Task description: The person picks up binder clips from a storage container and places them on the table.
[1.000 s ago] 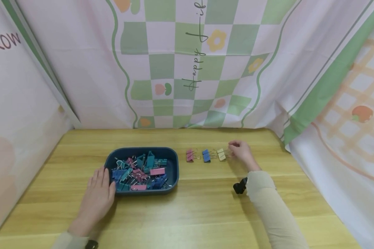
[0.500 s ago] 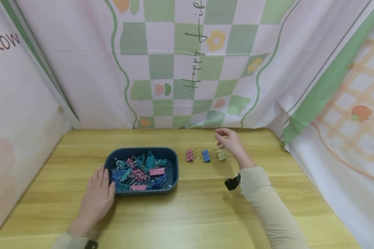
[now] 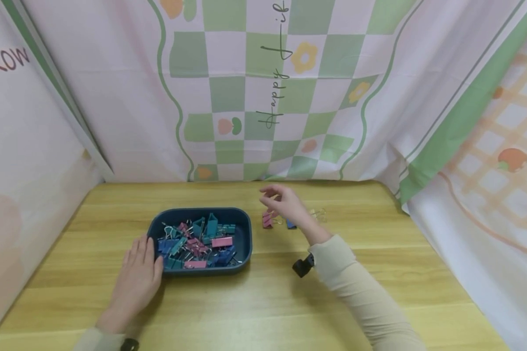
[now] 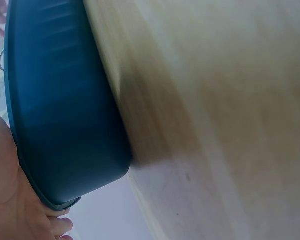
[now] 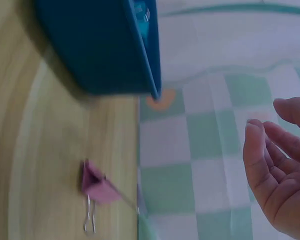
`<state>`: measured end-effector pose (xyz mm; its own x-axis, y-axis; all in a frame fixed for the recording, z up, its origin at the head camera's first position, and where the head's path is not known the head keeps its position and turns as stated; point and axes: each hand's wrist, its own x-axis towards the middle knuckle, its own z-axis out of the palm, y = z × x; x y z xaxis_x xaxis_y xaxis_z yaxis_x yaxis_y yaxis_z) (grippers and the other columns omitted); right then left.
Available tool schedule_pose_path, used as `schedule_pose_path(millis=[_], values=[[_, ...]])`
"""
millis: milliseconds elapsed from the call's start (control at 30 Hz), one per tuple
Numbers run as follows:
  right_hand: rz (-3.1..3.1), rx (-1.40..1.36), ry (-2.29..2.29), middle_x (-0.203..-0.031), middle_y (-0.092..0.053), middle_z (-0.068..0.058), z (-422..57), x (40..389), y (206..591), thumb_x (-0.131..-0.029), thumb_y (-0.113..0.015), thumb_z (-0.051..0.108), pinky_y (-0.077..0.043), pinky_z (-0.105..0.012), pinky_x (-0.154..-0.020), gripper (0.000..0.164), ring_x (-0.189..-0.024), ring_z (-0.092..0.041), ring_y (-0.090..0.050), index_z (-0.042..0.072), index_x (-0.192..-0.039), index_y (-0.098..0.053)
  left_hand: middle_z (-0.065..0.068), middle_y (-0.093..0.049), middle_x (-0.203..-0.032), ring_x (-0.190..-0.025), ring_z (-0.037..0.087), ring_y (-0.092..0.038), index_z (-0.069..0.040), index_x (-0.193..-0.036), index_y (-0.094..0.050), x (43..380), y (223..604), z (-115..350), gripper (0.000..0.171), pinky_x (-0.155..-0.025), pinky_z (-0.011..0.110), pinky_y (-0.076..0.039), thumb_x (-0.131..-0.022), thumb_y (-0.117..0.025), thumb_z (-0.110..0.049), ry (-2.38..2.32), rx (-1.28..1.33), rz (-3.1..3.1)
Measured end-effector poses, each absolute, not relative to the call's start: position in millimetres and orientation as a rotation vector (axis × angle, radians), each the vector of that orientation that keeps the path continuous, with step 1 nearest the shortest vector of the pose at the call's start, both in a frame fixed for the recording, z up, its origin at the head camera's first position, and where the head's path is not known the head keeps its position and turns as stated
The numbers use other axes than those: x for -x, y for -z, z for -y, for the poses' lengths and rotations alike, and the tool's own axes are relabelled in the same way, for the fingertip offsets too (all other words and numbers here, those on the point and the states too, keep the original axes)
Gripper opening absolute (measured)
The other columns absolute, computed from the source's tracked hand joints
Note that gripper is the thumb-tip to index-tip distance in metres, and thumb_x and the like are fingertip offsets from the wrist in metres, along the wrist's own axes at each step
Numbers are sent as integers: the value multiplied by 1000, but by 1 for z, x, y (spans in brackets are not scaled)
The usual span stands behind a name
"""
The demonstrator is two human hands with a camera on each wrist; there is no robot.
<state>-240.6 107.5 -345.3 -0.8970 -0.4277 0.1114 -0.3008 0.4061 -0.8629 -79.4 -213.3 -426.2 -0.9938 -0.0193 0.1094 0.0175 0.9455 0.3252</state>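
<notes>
A dark blue plastic basket (image 3: 244, 236) on the table holds several binder clips (image 3: 212, 225) in teal, blue and pink. My left hand (image 3: 137, 278) rests along its left wall, fingers fairly straight at the rim. Right of the basket, three binder clips stand in a row. The pink binder clip (image 5: 99, 189) is nearest the basket. A blue binder clip (image 3: 292, 225) is partly hidden under my right hand. Of the pale yellow binder clip, mainly the wire handles (image 3: 320, 214) show behind the wrist. My right hand (image 3: 286, 203) hovers above the row, fingers loosely bent, holding nothing.
The wooden table (image 3: 263, 307) stretches in front of the basket and to both sides. A checked green and white curtain (image 3: 268, 97) hangs along its back edge, with more cloth at left and right. Black wrist-worn devices (image 3: 303, 265) sit at both cuffs.
My right hand has left the yellow binder clip, lifted, and moved left over the row to above the pink one. My left hand and the basket have stayed put.
</notes>
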Motion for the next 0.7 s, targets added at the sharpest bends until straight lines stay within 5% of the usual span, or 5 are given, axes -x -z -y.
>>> schedule_pose_path(millis=[200, 400, 700], values=[[-2457, 703, 1445, -94, -61, -9, -80, 229, 354, -89, -61, 13, -51, -32, -47, 29, -59, -22, -58, 3, -116, -59, 32, -6, -146, -134, 45, -5, 15, -139, -15, 80, 427, 213, 59, -107, 54, -4, -100, -28, -28, 503, -4, 2993], [-2454, 796, 1328, -94, -61, -6, -59, 219, 366, -89, -62, 13, -53, -31, -53, 30, -71, -30, -60, 2, -116, -59, 33, -9, -145, -133, 46, -7, 16, -139, -16, 80, 427, 213, 59, -107, 54, -3, -100, -28, -27, 500, -2, 2987], [-2401, 782, 1264, -95, -60, -7, -37, 216, 381, -88, -63, 12, -54, -40, -54, 31, -68, -33, -60, 0, -115, -58, 35, -11, -144, -132, 47, -9, 18, -137, -18, 79, 426, 213, 58, -107, 55, -5, -100, -30, -25, 490, 19, 2961]])
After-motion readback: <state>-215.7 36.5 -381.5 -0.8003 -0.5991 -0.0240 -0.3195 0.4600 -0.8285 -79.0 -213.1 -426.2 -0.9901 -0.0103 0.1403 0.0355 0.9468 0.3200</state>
